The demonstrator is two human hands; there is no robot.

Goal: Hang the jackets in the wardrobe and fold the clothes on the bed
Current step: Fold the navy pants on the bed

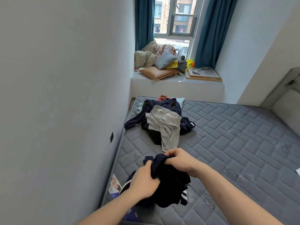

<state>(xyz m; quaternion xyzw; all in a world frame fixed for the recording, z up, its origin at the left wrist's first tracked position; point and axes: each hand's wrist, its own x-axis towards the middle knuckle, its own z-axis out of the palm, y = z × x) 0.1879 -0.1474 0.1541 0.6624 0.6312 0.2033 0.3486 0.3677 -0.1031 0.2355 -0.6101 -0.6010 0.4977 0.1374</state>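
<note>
Both hands hold a dark garment [172,181] above the bed [235,143]: left grip [144,182] bunches its lower folds, right grip [180,159] pinches its top edge. Beyond lies a clothes pile [162,120], grey shirt [165,125] uppermost. Pillows [160,62] crowd the window ledge [177,82].

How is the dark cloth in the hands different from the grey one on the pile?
The dark cloth is navy, bunched up and held by both hands, left hand and right hand. The grey cloth is pale, spread loosely over the pile, with no hand on it. Both are unfolded, over the mattress.
</note>
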